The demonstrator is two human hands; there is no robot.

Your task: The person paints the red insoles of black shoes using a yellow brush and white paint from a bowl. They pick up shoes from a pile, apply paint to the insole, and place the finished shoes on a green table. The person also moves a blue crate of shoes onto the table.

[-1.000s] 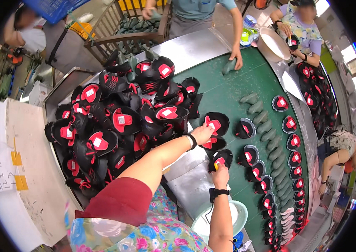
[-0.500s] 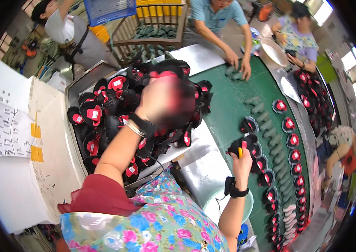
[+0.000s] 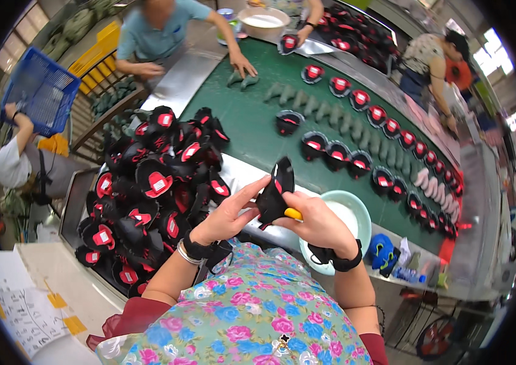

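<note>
In front of my body I hold a black shoe upper point(image 3: 275, 193) with a red patch inside. My left hand point(image 3: 229, 217) grips its left side between thumb and fingers. My right hand point(image 3: 324, 226) pinches its right side, and a tool with a yellow handle point(image 3: 293, 213) is tucked in the same hand; the tool's working end is hidden. Just beyond my right wrist stands a pale green basin point(image 3: 364, 219) with white liquid in it. To my left, a heap of similar black and red uppers point(image 3: 156, 182) fills a metal-edged tray.
A green conveyor belt point(image 3: 240, 118) carries rows of uppers point(image 3: 338, 157) and grey-green foot-shaped pieces point(image 3: 346, 121). Across it, a person in a blue shirt point(image 3: 157, 36) touches two such pieces. At far left another person holds a blue crate point(image 3: 39, 91). A bottle point(image 3: 409, 275) lies right.
My left hand has come back from the heap, and both hands now meet on one upper. An upper by my right hand now stands on the belt. The view has turned right.
</note>
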